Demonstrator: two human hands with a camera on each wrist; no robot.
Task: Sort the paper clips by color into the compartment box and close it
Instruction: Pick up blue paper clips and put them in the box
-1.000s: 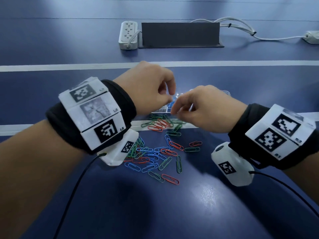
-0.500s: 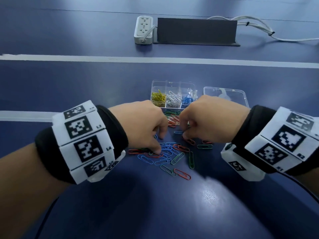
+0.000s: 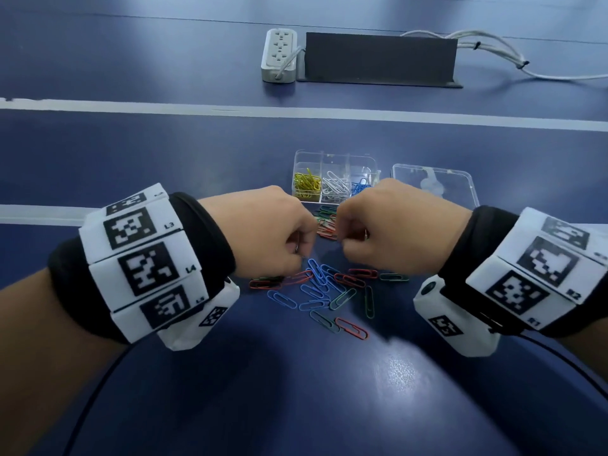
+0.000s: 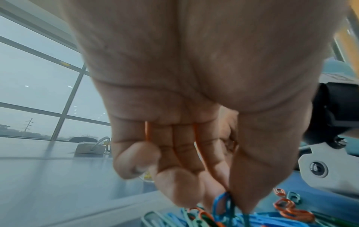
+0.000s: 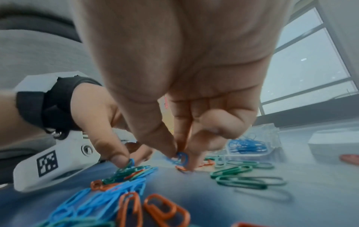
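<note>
A clear compartment box (image 3: 335, 159) stands open with yellow, white and blue clips in three cells. In front of it lies a loose pile of blue, red and green paper clips (image 3: 329, 292). Both hands hover low over the pile, knuckles up, fingers curled down. My left hand (image 3: 302, 255) pinches a blue clip (image 4: 223, 202) between thumb and forefinger. My right hand (image 3: 343, 248) pinches another blue clip (image 5: 181, 158) just off the table. The fingertips are hidden in the head view.
The box's clear lid (image 3: 434, 187) lies flat to its right. At the far side are a white power strip (image 3: 279, 55), a black stand (image 3: 380, 57) and white cables (image 3: 493, 51). White tape lines (image 3: 230, 110) cross the blue table.
Both hands have come back from above the box and down onto the pile. Each now pinches a blue clip.
</note>
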